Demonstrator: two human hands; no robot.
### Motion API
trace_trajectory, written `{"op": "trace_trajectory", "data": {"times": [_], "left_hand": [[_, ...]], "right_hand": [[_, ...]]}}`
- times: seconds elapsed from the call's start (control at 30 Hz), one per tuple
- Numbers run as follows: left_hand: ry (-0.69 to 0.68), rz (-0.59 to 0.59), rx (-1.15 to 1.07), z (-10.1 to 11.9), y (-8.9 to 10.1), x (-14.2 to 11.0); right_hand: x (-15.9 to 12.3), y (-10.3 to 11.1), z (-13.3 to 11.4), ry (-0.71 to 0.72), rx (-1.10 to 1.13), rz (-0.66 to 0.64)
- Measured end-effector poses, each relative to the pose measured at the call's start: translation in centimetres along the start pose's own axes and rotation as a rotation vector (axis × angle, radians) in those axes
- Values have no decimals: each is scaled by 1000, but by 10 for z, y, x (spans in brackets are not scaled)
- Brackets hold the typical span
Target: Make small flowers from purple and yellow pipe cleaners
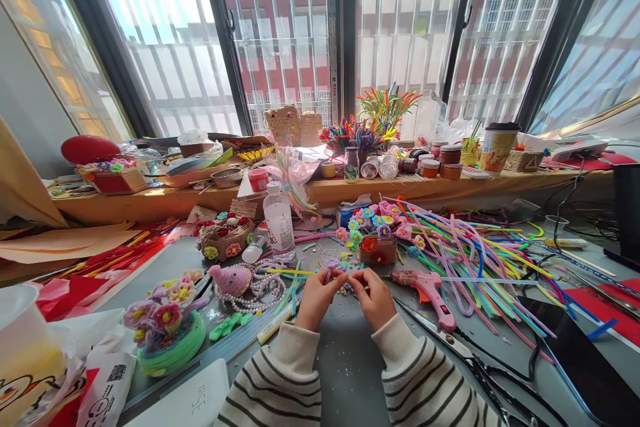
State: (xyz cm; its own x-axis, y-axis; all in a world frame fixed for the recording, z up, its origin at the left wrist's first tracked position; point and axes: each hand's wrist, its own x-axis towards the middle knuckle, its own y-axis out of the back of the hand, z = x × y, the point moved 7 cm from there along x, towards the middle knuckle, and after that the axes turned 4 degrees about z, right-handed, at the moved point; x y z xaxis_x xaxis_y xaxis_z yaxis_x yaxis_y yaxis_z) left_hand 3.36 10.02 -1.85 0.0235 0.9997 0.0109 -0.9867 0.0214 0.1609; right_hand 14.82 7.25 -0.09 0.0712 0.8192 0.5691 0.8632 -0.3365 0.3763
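Observation:
My left hand (pixel 320 297) and my right hand (pixel 373 297) meet over the middle of the table, fingertips pinched close together. A short lilac piece, apparently pipe cleaner (pixel 328 276), shows between my left fingers. What my right fingertips pinch is too small to make out. A yellow stem (pixel 287 271) runs leftward from beside my left hand; whether it is held cannot be told. Small colourful bits lie just behind my fingers. The pink glue gun (pixel 425 290) lies right of my right hand, with black-handled scissors (pixel 463 350) below it.
Loose pipe cleaners (pixel 480 260) spread over the right side, near a phone (pixel 583 360). Behind my hands stand a flower-covered basket (pixel 377 252) and a clear bottle (pixel 279 220). Bead strings (pixel 265 290), a pink crocheted figure (pixel 231 280) and a green flower pot (pixel 173 347) lie left.

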Motion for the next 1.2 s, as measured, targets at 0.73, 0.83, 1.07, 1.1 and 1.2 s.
{"op": "trace_trajectory", "data": {"times": [0.73, 0.83, 1.07, 1.1, 1.2], "left_hand": [[-10, 38, 60, 10, 2, -7], [-17, 44, 70, 11, 2, -8], [-44, 31, 44, 13, 1, -9], [-49, 29, 43, 14, 0, -9], [-72, 35, 46, 14, 1, -9]], "right_hand": [[0, 16, -9, 46, -37, 112], [0, 18, -11, 75, -62, 135], [0, 19, -15, 80, -89, 130], [0, 18, -15, 78, -92, 130], [0, 17, -15, 77, -90, 127]]}}
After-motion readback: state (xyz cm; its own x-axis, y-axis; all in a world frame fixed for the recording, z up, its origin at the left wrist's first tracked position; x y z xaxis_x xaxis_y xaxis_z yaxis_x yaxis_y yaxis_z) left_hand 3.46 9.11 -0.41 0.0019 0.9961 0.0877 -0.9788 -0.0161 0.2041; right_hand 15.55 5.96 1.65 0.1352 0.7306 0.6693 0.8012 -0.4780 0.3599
